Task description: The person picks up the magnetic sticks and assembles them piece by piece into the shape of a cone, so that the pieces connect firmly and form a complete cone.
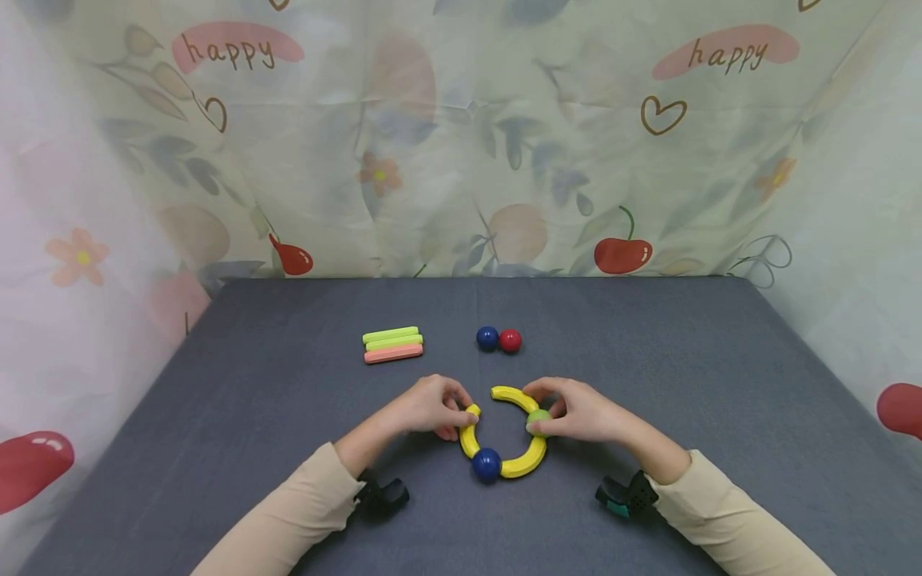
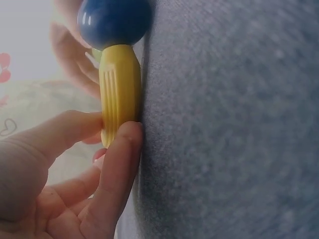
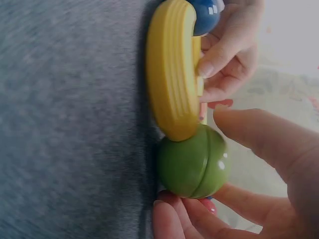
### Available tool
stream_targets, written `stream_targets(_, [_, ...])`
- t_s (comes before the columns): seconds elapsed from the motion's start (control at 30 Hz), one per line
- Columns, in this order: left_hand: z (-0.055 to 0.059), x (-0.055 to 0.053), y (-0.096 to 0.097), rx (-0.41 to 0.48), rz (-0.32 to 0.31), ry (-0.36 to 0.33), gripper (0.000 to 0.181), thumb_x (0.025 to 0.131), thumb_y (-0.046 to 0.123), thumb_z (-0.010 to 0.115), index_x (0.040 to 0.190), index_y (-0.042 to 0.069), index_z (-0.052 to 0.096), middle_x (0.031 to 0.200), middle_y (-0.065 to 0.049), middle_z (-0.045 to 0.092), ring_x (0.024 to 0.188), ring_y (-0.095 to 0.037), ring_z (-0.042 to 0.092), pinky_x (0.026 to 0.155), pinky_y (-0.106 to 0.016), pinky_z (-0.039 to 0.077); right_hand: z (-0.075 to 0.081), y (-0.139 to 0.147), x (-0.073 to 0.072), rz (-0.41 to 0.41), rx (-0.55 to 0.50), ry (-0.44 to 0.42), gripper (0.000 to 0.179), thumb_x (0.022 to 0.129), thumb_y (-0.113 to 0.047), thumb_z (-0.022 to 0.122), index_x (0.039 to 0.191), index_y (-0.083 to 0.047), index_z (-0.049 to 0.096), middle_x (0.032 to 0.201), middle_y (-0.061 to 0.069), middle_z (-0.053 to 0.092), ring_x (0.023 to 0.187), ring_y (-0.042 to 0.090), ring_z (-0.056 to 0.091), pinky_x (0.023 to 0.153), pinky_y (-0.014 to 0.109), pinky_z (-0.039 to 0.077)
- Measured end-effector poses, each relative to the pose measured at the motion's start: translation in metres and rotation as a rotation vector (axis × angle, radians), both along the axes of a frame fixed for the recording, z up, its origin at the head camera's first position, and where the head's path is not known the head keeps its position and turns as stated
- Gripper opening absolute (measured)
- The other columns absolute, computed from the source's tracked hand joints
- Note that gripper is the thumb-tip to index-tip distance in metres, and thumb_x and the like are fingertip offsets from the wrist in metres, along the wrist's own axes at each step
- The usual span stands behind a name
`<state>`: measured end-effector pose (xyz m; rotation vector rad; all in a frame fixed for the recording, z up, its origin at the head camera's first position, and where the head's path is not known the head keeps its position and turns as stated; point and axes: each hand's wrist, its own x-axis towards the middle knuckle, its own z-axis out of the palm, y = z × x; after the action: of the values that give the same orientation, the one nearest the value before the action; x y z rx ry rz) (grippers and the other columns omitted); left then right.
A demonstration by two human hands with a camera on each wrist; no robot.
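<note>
Beyond my hands on the dark grey tabletop [image 1: 302,328], three short sticks lie side by side: two yellow-green sticks [image 1: 392,337] and, nearest me, a salmon-pink stick [image 1: 393,354]. To their right sit a far blue ball [image 1: 487,338] and a red ball [image 1: 510,341], the two just beside each other, and behind everything hangs a patterned cloth [image 1: 446,192] with hearts, cherries and the word "happy". In front of me lies an open ring of parts, with a gap on its far side. My left hand [image 1: 434,406] pinches the far end of the left yellow piece [image 1: 469,440] between thumb and fingers, while my right hand [image 1: 579,411] curls its fingers round the green ball [image 1: 539,417], hiding part of it. The near blue ball [image 1: 486,466] joins the left piece to the lower yellow piece [image 1: 524,461], which runs up to the green ball; from there the upper yellow piece [image 1: 513,395] arches over toward the gap. The yellow pieces are curved like bananas, with lengthwise ridges; the balls are smooth and glossy, the green one marked by a groove.
</note>
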<state>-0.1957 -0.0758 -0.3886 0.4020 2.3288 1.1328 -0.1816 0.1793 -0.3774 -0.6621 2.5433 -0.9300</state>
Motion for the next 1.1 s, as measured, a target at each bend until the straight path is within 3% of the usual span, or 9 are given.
stream_targets(0.2, [0.001,0.002,-0.001,-0.008,-0.003,-0.012,0.017,0.083,0.020,0.070,0.088,0.004,0.065,0.064,-0.002,0.064,0.052,-0.007,0.060,0.055,-0.025,0.054,-0.001,0.001,-0.002,0.003,0.019,0.021,0.049,0.082,-0.027,0.070,0.123,-0.003,0.055,0.109,0.014,0.061,0.082,0.013,0.059,0.067,0.024,0.047])
stream_targets(0.47, [0.001,0.005,0.000,-0.063,-0.084,0.000,0.020,0.083,0.026,0.070,0.079,0.008,0.063,0.057,0.003,0.056,0.046,-0.006,0.056,0.049,-0.022,0.048,-0.001,0.005,-0.009,0.020,-0.005,-0.020,0.042,0.083,-0.019,0.067,0.120,-0.002,0.057,0.111,0.015,0.062,0.087,0.018,0.062,0.069,0.025,0.049])
stream_targets(0.8, [0.005,0.006,-0.001,-0.121,-0.099,-0.012,0.023,0.082,0.032,0.070,0.078,0.011,0.064,0.060,0.002,0.057,0.047,-0.007,0.054,0.048,-0.020,0.045,-0.003,0.010,-0.014,0.057,-0.018,-0.019,0.041,0.084,-0.018,0.066,0.120,-0.001,0.058,0.113,0.016,0.062,0.087,0.018,0.061,0.071,0.025,0.049])
stream_targets(0.93, [0.009,-0.001,-0.002,-0.115,-0.092,0.017,0.024,0.082,0.033,0.071,0.081,0.010,0.065,0.063,0.000,0.059,0.050,-0.008,0.056,0.051,-0.021,0.046,-0.004,0.010,-0.014,0.050,-0.021,-0.033,0.041,0.084,-0.019,0.066,0.120,-0.002,0.058,0.113,0.015,0.062,0.086,0.017,0.060,0.071,0.025,0.048])
stream_targets(1.1, [0.013,-0.027,-0.003,-0.063,-0.040,0.132,0.023,0.084,0.031,0.069,0.090,0.009,0.066,0.074,-0.004,0.064,0.059,-0.010,0.058,0.057,-0.021,0.047,-0.004,0.009,-0.014,0.039,-0.011,-0.043,0.041,0.084,-0.020,0.066,0.120,-0.003,0.058,0.114,0.014,0.062,0.087,0.017,0.059,0.072,0.026,0.047])
